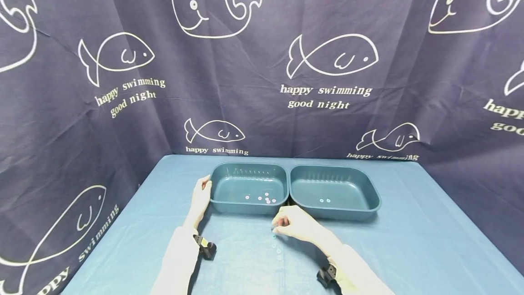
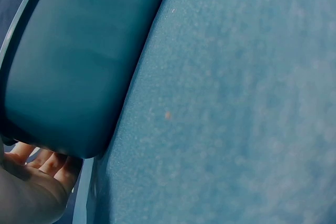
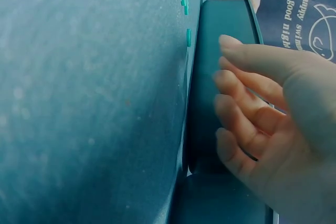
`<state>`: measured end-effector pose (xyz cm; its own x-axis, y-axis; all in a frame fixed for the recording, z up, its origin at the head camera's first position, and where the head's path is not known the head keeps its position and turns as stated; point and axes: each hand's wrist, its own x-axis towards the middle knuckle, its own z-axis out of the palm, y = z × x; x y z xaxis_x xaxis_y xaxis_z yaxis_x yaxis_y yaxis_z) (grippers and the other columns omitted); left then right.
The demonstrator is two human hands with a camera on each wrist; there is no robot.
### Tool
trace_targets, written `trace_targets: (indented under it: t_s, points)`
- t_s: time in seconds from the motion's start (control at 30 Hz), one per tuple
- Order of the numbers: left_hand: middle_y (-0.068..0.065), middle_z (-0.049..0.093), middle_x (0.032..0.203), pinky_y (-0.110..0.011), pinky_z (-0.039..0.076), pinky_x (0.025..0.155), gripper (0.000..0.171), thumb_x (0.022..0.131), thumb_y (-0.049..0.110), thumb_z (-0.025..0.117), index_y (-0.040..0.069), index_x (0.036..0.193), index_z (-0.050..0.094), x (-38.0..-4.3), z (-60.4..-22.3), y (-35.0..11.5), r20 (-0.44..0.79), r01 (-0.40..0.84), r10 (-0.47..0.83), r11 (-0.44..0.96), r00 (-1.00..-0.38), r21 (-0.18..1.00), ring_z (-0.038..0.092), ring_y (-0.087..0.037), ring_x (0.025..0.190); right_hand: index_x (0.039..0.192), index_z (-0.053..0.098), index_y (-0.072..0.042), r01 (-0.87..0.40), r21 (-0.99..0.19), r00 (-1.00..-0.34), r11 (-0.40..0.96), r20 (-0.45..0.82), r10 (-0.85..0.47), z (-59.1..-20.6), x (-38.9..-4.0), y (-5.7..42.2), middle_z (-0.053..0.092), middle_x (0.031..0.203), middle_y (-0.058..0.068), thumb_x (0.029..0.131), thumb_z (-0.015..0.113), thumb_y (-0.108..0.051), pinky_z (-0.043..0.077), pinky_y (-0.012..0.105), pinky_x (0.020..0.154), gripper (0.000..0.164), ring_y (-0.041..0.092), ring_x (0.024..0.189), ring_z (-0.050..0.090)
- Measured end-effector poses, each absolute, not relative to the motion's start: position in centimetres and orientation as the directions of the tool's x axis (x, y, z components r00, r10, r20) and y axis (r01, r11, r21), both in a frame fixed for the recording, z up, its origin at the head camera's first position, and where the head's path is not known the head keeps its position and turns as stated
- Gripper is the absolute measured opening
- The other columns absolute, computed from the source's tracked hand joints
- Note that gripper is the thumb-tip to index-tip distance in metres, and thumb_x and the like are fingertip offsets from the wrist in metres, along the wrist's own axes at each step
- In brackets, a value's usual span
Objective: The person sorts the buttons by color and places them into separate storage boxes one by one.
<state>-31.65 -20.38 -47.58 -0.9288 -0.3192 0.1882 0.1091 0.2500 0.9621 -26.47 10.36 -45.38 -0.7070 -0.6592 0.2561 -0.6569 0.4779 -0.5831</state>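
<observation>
Gripping bin (image 1: 245, 207) with left hand (image 1: 201, 197), right hand (image 1: 299, 223) curled, contents unclear, blue tablecloth (image 1: 241, 263), whale-print curtain (image 1: 262, 104)

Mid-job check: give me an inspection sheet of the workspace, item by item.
Surface: light blue cloth, slightly creased.
Job's things: left tray holds several pink discs; right tray holds two bluish discs; a short row of small discs lies on the cloth before the trays.
Clutter: small orange speck on the cloth.
Left hand: touches the left tray's outer end.
Right hand: near the row; cannot tell whether its fingers hold a disc.
Cables: nothing seen.
Surroundings: dark curtain with whale and fish drawings.
</observation>
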Motion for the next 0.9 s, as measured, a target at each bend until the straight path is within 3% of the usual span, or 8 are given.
trace_targets:
  t_s: [0.43,0.9]
  points:
    - [-0.029,0.047,0.132,-0.048,0.033,0.110,0.035,0.097,0.006,0.041,-0.008,0.129,0.044,-31.62,-47.58,-20.41,0.203,0.123,-0.318,0.256,-0.926,0.959,0.043,-0.041,0.126,0.080,0.073,-0.008,-0.683,-0.553,-0.663,0.477,0.196,-0.722,-45.28,-25.99,10.16,0.061,0.070,0.001,0.071,0.077,-0.010,0.044,0.011,0.057,0.011,-0.003,0.063,0.052]
    - [-0.029,0.047,0.133,-0.047,0.032,0.111,0.034,0.097,0.006,0.042,-0.008,0.129,0.044,-31.67,-47.59,-20.44,0.203,0.128,-0.312,0.245,-0.928,0.961,0.043,-0.040,0.127,0.079,0.075,-0.010,-0.714,-0.521,-0.640,0.469,0.212,-0.739,-45.34,-26.02,9.99,0.060,0.071,-0.002,0.068,0.078,-0.010,0.044,0.010,0.058,0.011,-0.003,0.063,0.052]
